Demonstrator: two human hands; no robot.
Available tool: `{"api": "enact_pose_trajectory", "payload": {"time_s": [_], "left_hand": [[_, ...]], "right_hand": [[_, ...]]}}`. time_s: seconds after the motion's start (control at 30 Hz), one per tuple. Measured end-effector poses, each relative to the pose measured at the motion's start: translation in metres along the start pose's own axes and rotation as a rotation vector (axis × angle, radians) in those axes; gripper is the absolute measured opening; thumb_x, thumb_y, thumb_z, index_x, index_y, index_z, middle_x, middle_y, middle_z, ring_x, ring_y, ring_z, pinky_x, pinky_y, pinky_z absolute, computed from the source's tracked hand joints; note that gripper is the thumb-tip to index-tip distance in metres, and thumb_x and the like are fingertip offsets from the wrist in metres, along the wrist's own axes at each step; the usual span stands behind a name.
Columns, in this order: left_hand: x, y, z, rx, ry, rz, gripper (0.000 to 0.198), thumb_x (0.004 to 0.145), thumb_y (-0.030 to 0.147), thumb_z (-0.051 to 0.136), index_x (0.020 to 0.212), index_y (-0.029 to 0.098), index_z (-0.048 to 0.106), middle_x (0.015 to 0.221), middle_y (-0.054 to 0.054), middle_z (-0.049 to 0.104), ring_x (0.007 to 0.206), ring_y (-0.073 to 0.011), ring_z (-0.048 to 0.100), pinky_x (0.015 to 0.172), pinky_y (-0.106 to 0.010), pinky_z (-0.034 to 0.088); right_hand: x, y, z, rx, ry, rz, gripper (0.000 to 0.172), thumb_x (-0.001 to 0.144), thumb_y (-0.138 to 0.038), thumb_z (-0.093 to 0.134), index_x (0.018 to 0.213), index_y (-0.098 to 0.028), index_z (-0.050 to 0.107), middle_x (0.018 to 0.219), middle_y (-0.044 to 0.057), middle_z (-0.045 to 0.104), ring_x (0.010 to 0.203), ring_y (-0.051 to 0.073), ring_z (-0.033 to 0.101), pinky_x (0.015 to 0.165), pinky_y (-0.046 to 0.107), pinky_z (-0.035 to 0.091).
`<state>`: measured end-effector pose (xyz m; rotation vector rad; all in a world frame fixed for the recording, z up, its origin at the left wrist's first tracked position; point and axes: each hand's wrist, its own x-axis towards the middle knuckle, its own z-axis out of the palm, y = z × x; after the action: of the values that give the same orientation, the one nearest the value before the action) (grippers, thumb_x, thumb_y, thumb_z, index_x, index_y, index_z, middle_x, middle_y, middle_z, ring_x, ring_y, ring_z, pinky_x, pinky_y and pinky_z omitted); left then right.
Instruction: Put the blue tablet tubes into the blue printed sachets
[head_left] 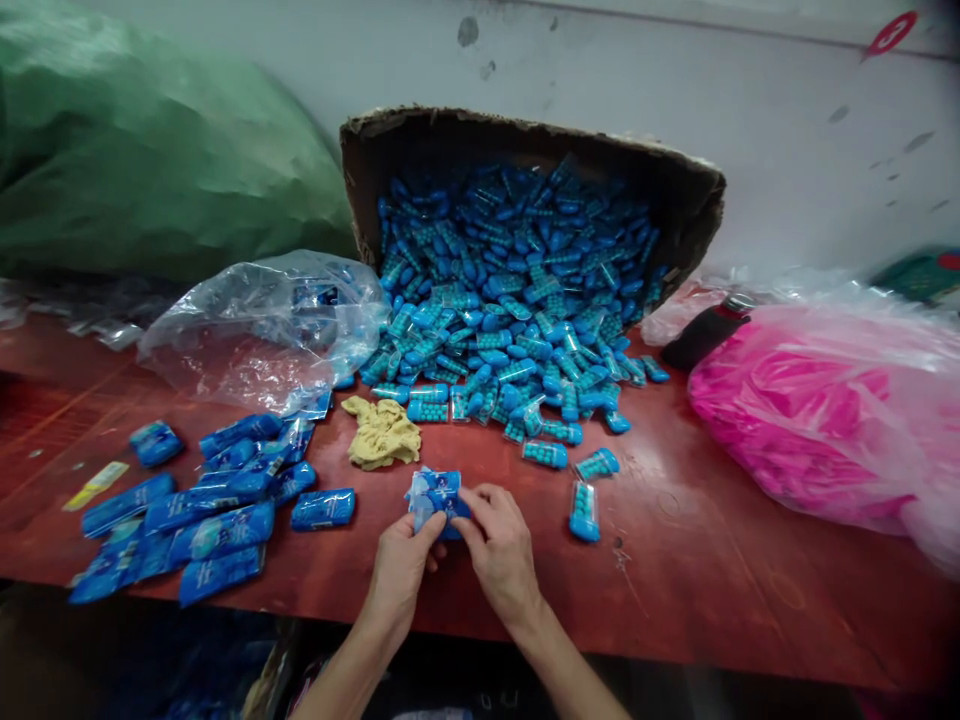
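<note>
Between my two hands is a blue printed plastic sleeve (437, 492), held up just above the red tabletop. My left hand (407, 558) pinches its lower left side, with the thumb across the front. On the right side, the thumb and fingers of my right hand (495, 535) close on its edge. Whether anything is inside the sleeve cannot be made out. A crumpled yellow cloth (381, 432) lies just beyond my hands. To their right rest a few loose small clear containers with blue caps and turquoise beads (584, 512).
A tipped cardboard box (534, 125) spills a heap of bead containers (517, 310) onto the table. Filled blue packets (225, 530) are piled at left beside a clear plastic bag (262, 320). A pink bag (817, 420) and dark bottle (705, 333) stand right; a green sack (165, 150) left.
</note>
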<state>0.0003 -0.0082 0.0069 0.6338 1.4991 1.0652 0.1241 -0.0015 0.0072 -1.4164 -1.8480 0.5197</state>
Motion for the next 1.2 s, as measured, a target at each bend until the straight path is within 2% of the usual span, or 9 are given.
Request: {"api": "enact_pose_trajectory", "payload": {"time_s": [0.13,0.23,0.4,0.53,0.6,0.8,0.97,1.07,1.2], "left_hand": [[0.005,-0.009,0.002,-0.009,-0.021,-0.025,0.030,0.058,0.040,0.068,0.056,0.013,0.057,0.041,0.002,0.054,0.037,-0.0082,0.044,0.035,-0.020,0.033],[0.007,-0.012,0.001,-0.046,-0.036,-0.080,0.035,0.055,0.045,0.068,0.055,0.013,0.054,0.040,0.003,0.052,0.034,-0.0086,0.043,0.032,-0.021,0.033],[0.000,-0.010,-0.014,-0.123,-0.218,-0.243,0.036,0.049,0.042,0.073,0.059,0.013,0.053,0.043,0.002,0.054,0.035,-0.0084,0.046,0.032,-0.019,0.031],[-0.006,-0.012,-0.029,-0.097,-0.118,-0.228,0.035,0.053,0.042,0.071,0.061,0.013,0.054,0.045,0.003,0.055,0.033,-0.0064,0.044,0.031,-0.017,0.027],[-0.005,-0.013,-0.029,-0.102,-0.047,-0.174,0.035,0.053,0.043,0.071,0.059,0.013,0.053,0.044,0.003,0.054,0.034,-0.0060,0.043,0.032,-0.017,0.027],[0.005,-0.010,-0.009,-0.146,0.008,-0.084,0.035,0.052,0.044,0.070,0.057,0.015,0.051,0.040,0.004,0.050,0.034,-0.0084,0.044,0.031,-0.019,0.030],[0.010,-0.007,0.003,-0.044,0.022,-0.051,0.035,0.054,0.046,0.068,0.059,0.015,0.052,0.037,0.005,0.049,0.030,-0.0082,0.042,0.029,-0.019,0.031],[0.008,-0.007,0.005,-0.034,-0.072,-0.095,0.036,0.052,0.046,0.069,0.059,0.015,0.052,0.037,0.004,0.051,0.030,-0.0086,0.043,0.029,-0.020,0.032],[0.004,-0.007,-0.006,-0.124,-0.234,-0.214,0.037,0.048,0.043,0.073,0.060,0.014,0.052,0.040,0.004,0.053,0.033,-0.0085,0.047,0.031,-0.018,0.032]], "right_hand": [[0.007,0.003,0.001,0.341,-0.055,0.171,0.017,0.081,-0.019,0.051,0.093,-0.019,0.064,0.080,0.002,0.062,0.071,0.015,0.058,0.065,0.023,0.046],[0.011,0.004,0.005,0.386,-0.059,0.278,0.017,0.081,-0.024,0.050,0.077,-0.018,0.066,0.071,0.000,0.066,0.065,0.014,0.059,0.061,0.022,0.045],[0.017,0.005,0.014,0.012,-0.064,0.388,0.025,0.085,-0.028,0.042,0.082,-0.022,0.066,0.069,0.000,0.067,0.065,0.016,0.062,0.058,0.022,0.042],[0.020,0.004,0.013,-0.291,-0.171,0.326,0.025,0.084,-0.027,0.044,0.102,-0.022,0.061,0.082,0.006,0.067,0.073,0.021,0.063,0.059,0.026,0.043],[0.018,0.002,0.008,-0.323,-0.134,0.295,0.033,0.085,-0.028,0.044,0.115,-0.020,0.054,0.092,0.009,0.063,0.078,0.022,0.063,0.058,0.026,0.043],[0.009,0.001,-0.001,-0.003,0.091,0.250,0.029,0.086,-0.029,0.040,0.103,-0.019,0.061,0.085,0.005,0.057,0.076,0.016,0.059,0.067,0.024,0.044],[0.009,0.002,0.003,0.417,-0.054,0.370,0.026,0.080,-0.031,0.051,0.100,-0.018,0.062,0.074,0.001,0.060,0.060,0.012,0.054,0.058,0.022,0.044],[0.010,0.002,0.007,0.553,-0.096,0.422,0.021,0.079,-0.031,0.050,0.080,-0.016,0.065,0.064,-0.001,0.060,0.057,0.012,0.053,0.054,0.021,0.042],[0.011,0.003,0.011,0.426,-0.013,0.414,0.025,0.082,-0.031,0.046,0.072,-0.017,0.064,0.063,0.000,0.062,0.059,0.014,0.054,0.055,0.021,0.041]]}}
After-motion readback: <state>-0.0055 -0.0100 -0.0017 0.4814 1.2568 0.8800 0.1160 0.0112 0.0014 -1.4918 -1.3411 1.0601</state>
